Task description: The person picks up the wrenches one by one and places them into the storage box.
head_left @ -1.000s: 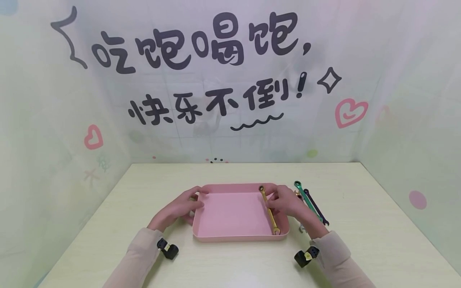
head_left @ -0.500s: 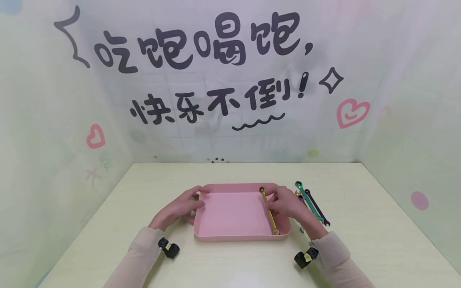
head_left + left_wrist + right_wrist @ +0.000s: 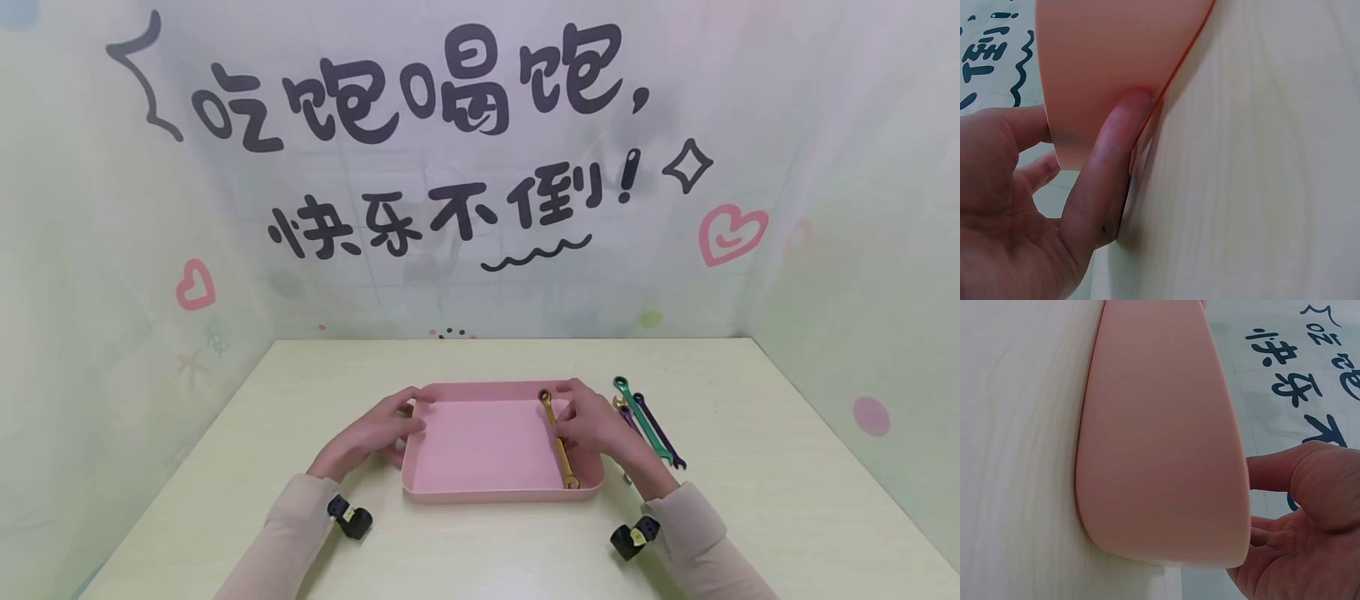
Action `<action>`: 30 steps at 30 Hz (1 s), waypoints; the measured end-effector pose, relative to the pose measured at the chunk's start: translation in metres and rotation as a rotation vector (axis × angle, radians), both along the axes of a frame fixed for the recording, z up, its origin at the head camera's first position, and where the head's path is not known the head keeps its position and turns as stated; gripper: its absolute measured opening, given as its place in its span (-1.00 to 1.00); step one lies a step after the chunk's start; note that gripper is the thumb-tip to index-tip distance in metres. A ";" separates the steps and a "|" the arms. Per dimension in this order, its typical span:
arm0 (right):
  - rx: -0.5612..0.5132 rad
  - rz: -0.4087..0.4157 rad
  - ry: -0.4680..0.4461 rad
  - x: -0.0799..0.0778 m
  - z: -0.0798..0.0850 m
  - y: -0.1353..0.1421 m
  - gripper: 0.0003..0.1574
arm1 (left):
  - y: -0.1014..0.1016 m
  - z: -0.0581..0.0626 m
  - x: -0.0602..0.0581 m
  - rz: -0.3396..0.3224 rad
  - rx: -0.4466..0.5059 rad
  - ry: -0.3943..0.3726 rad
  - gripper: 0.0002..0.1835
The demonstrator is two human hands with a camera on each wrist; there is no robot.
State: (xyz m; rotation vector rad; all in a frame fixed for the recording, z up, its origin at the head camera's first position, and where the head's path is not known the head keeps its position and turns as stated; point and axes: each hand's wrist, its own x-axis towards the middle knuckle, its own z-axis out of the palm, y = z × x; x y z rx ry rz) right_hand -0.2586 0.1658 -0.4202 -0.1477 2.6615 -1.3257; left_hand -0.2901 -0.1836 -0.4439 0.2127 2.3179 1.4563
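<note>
In the head view a pink tray (image 3: 480, 450) lies flat on the table. My left hand (image 3: 378, 429) holds its left side; in the left wrist view the thumb (image 3: 1113, 150) presses the outer wall and other fingers reach over the rim. At the tray's right end, my right hand (image 3: 596, 421) reaches over the rim and pinches a gold combination wrench (image 3: 564, 458) near its middle. Ring end far, open end near, the wrench slants inside the tray. The tray wall hides it in the right wrist view, where only part of that hand shows.
Right of the tray, partly behind my right wrist, lie more wrenches: a green one (image 3: 641, 417), a dark purple one (image 3: 660, 433) and others partly covered. A printed cloth wall (image 3: 480, 292) stands behind the pale wooden table (image 3: 360, 358) and along both sides.
The gold wrench's near end has shifted slightly left, and my right hand has shifted a little with it. My left hand and the tray stay in place.
</note>
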 end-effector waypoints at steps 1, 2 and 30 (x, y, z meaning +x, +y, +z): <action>0.003 -0.001 0.001 0.000 0.000 0.000 -0.16 | 0.000 0.000 0.000 -0.001 0.001 0.001 -0.49; 0.004 -0.001 0.003 0.000 0.000 0.000 -0.16 | 0.000 0.000 0.000 -0.001 0.001 0.002 -0.49; 0.069 0.014 0.086 0.005 -0.005 -0.010 -0.39 | -0.001 0.000 -0.002 0.001 -0.013 0.010 -0.49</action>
